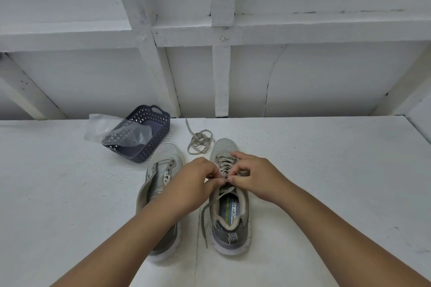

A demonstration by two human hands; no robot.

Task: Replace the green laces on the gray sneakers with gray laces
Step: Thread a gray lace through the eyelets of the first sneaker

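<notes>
Both hands, left (194, 180) and right (253, 176), apparently pinch the lace (225, 176) atop the right sneaker (229, 212).

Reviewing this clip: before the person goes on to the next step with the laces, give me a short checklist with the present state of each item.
1. Right sneaker laced with a gray lace: ok, crossings show over the tongue.
2. Both hands on that lace: ok, left hand and right hand pinch it near the top eyelets.
3. Knot tied: cannot tell, fingers hide it; a loose end trails beside the shoe.
4. Left sneaker laced: not ok, its eyelets are bare.
5. Spare lace at hand: ok, a loose lace lies coiled beyond the toes.
6. Basket clear of the work: ok, it stands apart, a plastic bag over it.
</notes>
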